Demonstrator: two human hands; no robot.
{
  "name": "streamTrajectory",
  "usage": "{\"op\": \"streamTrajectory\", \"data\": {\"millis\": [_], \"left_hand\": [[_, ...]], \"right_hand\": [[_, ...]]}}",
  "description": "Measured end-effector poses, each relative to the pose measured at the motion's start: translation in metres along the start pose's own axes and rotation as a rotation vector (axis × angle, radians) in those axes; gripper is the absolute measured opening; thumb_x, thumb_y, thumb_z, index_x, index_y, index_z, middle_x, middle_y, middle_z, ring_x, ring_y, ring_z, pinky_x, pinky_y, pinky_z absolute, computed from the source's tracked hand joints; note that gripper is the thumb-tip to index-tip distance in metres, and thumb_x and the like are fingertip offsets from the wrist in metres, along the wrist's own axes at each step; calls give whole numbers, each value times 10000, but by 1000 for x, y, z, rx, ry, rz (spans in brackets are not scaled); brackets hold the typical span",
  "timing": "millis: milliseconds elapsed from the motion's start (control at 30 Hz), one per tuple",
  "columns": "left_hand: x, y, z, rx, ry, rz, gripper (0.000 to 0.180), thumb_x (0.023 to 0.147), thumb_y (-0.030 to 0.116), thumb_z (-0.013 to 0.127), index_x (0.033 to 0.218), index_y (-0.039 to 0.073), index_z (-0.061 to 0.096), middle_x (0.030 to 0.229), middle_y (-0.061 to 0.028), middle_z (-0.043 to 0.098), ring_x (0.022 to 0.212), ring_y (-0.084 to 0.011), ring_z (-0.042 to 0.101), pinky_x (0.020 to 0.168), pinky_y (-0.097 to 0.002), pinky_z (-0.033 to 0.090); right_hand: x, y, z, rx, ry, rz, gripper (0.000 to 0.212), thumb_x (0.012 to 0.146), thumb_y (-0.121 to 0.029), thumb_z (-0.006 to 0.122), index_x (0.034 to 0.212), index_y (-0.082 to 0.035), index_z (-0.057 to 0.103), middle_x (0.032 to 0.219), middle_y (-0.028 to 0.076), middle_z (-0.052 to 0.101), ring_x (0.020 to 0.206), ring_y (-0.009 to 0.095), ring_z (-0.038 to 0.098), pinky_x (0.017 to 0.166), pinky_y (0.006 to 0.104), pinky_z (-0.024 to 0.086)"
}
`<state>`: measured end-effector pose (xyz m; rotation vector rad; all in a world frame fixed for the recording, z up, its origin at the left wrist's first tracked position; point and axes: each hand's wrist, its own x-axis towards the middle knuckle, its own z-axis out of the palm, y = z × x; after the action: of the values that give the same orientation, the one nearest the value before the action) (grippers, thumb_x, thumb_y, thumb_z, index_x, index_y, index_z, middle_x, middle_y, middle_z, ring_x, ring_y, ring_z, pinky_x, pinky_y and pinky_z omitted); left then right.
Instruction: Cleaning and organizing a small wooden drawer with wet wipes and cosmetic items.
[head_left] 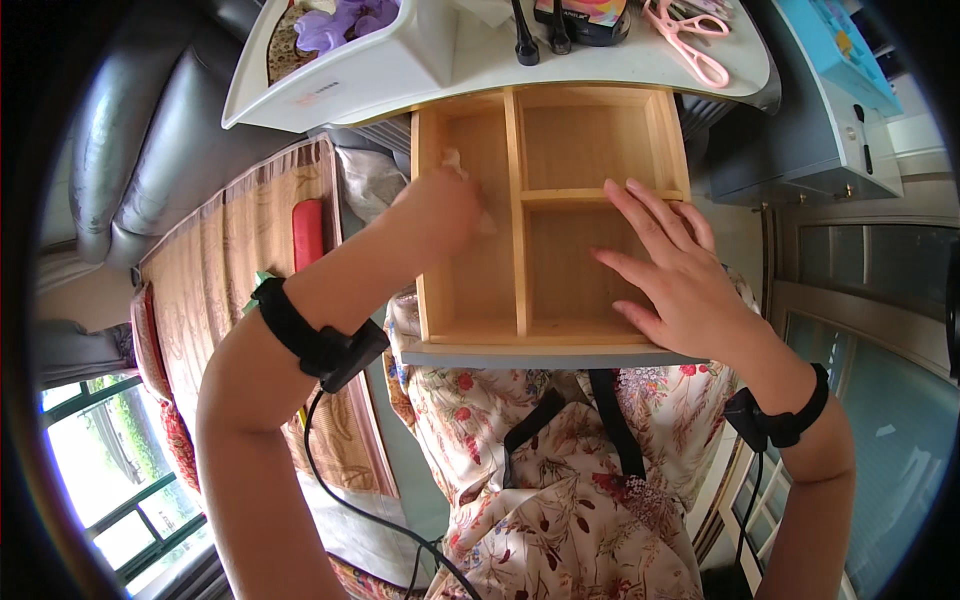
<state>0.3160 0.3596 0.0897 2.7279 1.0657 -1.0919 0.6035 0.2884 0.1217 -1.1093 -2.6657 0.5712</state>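
A pulled-out wooden drawer [470, 343] with three compartments sits in front of me, above my floral-clothed lap. My left hand [436, 218] reaches down into the long left compartment, fingers closed round a crumpled white tissue [487, 224]. Only bits of the tissue stick out past the hand; the fingertips are hidden. Over the near right compartment, my right hand [675, 275] is spread, its fingertips by the cross divider [565, 196] and the palm over the drawer's right side. No objects show inside the compartments apart from the tissue.
Above the drawer, the white tabletop [470, 75] holds a white bin [350, 85] with a purple item, black brushes [526, 48] and pink scissors [695, 45]. A cabinet [790, 110] stands right; a red case [308, 230] lies left on a patterned cover. Cables hang from both wrist straps.
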Motion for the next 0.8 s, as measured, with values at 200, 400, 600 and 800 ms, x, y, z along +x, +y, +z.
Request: {"op": "streamTrajectory", "data": {"millis": [200,400,600,800], "left_hand": [[-27,40,-22,-143,-305,185,211,793,232,567,864,78,692,904,-147,660,856,-319,638,716,-432,517],[-30,41,0,-409,-271,180,250,839,289,530,861,92,683,811,-180,656,791,-348,644,683,-453,515],[-9,-1,-57,-545,-55,-161,241,843,266,534,852,41,620,805,-187,650,768,-375,629,671,-460,502],[35,-21,-19,-578,479,-352,236,826,132,520,1006,-18,536,828,-219,638,826,-391,618,735,-463,487]], "right_hand": [[-3,4,3,-3,-1,6,399,702,-222,717,1074,-90,657,1507,116,201,1389,247,186,1075,435,181],[1,-1,1,-3,-23,-3,415,714,-195,721,1109,-109,626,1508,138,196,1386,290,200,1077,467,180],[0,0,-4,-17,-45,9,404,724,-201,713,1106,-103,621,1502,149,201,1382,305,199,1068,471,188],[4,-3,-2,-5,-20,5,376,704,-210,716,1058,-97,656,1495,132,227,1368,279,226,1075,449,183]]}}
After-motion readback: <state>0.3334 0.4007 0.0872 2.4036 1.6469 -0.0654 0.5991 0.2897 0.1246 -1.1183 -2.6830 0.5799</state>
